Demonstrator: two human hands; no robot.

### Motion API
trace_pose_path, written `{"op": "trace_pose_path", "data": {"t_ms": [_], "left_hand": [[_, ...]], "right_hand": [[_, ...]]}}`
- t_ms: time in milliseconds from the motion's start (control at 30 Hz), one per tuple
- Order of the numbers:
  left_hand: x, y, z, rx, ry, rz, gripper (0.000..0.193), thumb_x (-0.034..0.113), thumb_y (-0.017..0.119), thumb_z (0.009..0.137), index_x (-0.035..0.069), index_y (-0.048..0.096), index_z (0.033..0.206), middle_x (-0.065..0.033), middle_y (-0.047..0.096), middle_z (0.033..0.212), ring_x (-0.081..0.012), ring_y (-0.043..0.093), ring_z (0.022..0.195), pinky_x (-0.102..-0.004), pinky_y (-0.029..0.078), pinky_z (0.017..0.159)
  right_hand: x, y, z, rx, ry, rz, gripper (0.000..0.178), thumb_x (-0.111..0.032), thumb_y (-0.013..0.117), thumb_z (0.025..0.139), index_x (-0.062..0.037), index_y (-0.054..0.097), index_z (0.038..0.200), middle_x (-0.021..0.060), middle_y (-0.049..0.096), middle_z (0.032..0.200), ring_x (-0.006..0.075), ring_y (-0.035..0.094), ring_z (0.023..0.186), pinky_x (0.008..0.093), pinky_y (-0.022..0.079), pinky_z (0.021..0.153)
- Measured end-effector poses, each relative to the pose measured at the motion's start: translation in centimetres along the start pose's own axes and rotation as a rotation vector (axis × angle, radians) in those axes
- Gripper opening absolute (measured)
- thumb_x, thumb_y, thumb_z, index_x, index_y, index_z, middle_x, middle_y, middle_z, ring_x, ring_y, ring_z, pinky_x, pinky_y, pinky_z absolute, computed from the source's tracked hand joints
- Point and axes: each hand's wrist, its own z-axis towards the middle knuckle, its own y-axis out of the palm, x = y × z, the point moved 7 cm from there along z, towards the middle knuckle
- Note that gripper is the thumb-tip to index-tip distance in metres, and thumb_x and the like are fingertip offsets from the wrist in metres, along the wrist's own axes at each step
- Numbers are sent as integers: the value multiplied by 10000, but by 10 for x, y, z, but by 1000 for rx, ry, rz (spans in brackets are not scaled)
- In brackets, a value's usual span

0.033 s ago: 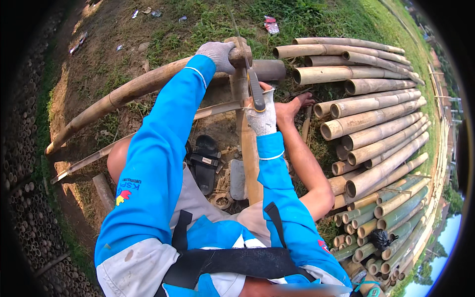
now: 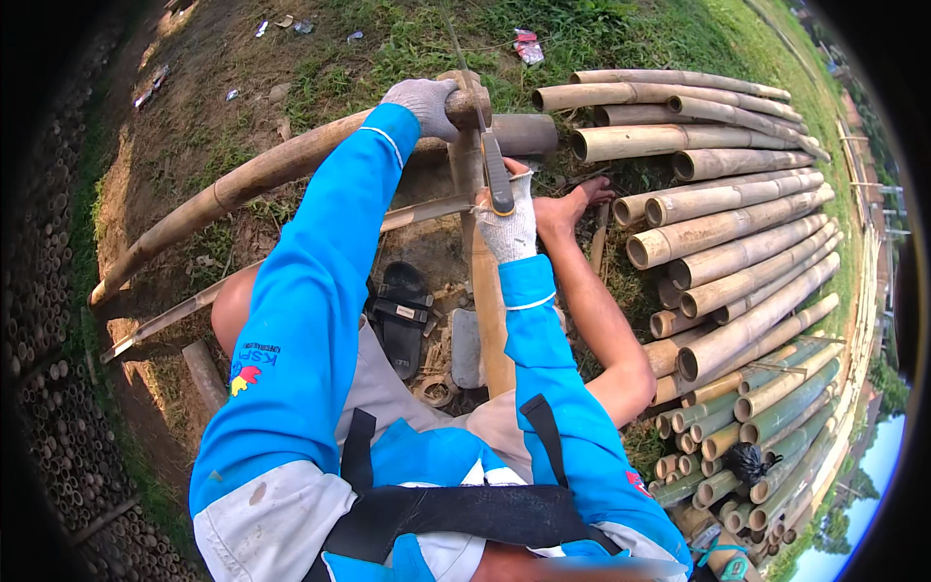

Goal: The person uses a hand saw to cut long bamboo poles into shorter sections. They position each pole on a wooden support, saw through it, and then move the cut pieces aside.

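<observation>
My left hand (image 2: 424, 105), in a pale knit work glove, is closed round a bamboo pole (image 2: 228, 189) near its far end. The pole slants down to the left from a wooden post (image 2: 488, 320) standing between my legs. My right hand (image 2: 509, 221), also gloved with fingertips showing, grips the grey and orange handle of a hand saw (image 2: 499, 182). The thin saw blade runs away from me, against or just beside the pole's end by the post; the exact contact is hard to see. A split bamboo strip (image 2: 184, 308) passes below my left arm.
Cut bamboo poles (image 2: 698, 247) lie stacked to the right, with greener ones (image 2: 786, 403) nearer me. A black sandal (image 2: 400, 325) and a flat grey block (image 2: 466, 349) rest on the ground by the post. My bare foot (image 2: 562, 215) is beside my right hand. More bamboo ends (image 2: 48, 388) fill the far left.
</observation>
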Motion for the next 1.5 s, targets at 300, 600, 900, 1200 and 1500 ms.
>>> {"op": "trace_pose_path", "data": {"t_ms": [300, 600, 900, 1200, 1500], "left_hand": [[-10, 8, 21, -29, 40, -11, 992, 561, 913, 669, 124, 656, 1521, -234, 777, 1324, -419, 757, 1197, -530, 610, 1045], [4, -3, 12, -19, -13, 42, 1027, 623, 910, 668, 133, 637, 1529, -203, 785, 1327, -391, 763, 1211, -500, 614, 1049], [-6, 8, 24, -25, 29, -5, 1058, 627, 931, 649, 89, 655, 1518, -246, 783, 1316, -421, 765, 1196, -501, 606, 1057], [1, -7, 25, 2, -21, 40, 1074, 649, 921, 661, 138, 617, 1555, -233, 785, 1320, -411, 762, 1213, -505, 606, 1057], [-10, 2, 36, 0, 8, 17, 1044, 625, 920, 674, 109, 630, 1534, -227, 786, 1323, -411, 754, 1233, -504, 598, 1076]], "right_hand": [[-72, -104, -231, -101, 344, -100, 567, -139, 676, 1005, 8, 462, 1509, 189, 564, 1393, 292, 604, 1259, 437, 483, 1116], [34, 27, 37, 37, 205, 194, 627, 99, 696, 920, -88, 522, 1492, 22, 617, 1014, 113, 599, 859, 299, 558, 797], [-87, -100, -181, -48, 422, 13, 565, -27, 664, 937, -24, 508, 1480, 181, 618, 1363, 291, 654, 1225, 391, 504, 1095], [38, 24, 22, -52, 315, 435, 658, 91, 708, 910, -90, 518, 1514, 30, 630, 1042, 90, 599, 809, 287, 554, 744], [-68, -103, -190, -59, 389, 88, 669, 2, 675, 882, -4, 496, 1527, 132, 623, 1338, 198, 626, 1146, 328, 507, 1031]]}}
